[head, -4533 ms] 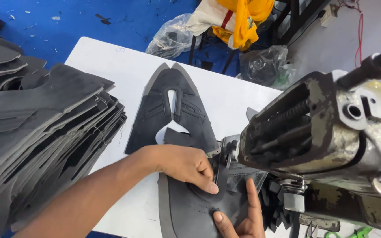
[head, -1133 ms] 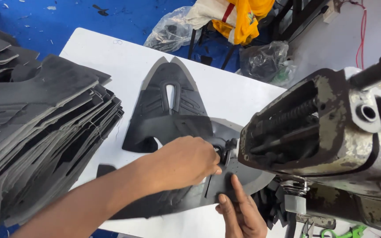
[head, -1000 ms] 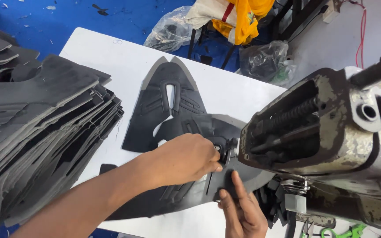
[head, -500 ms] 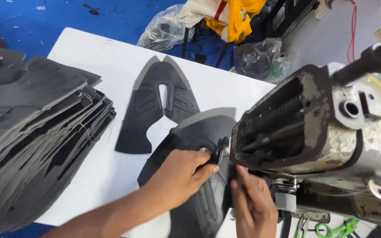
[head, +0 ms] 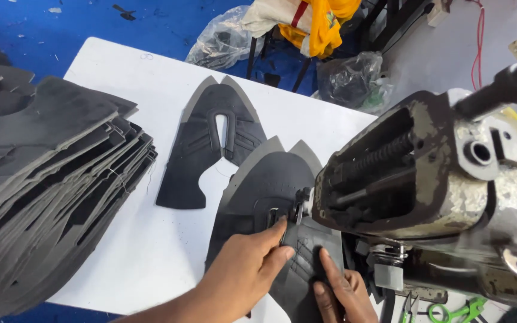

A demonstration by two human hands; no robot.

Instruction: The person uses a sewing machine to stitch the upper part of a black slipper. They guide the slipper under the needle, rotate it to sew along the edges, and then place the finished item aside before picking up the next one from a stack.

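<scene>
At lower centre, the left hand (head: 252, 263) and right hand (head: 339, 290) pressed flat, neither grip clenched, on the dark shoe upper (head: 264, 191) under the sewing machine (head: 426, 179). Stitching seemed underway; next, steady feeding across the white tabletop (head: 133, 90).

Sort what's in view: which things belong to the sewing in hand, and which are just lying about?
In hand: left hand, right hand, dark shoe upper piece, sewing machine.
Lying about: second cut piece, stack of pieces, plastic bags, green scissors.
</scene>
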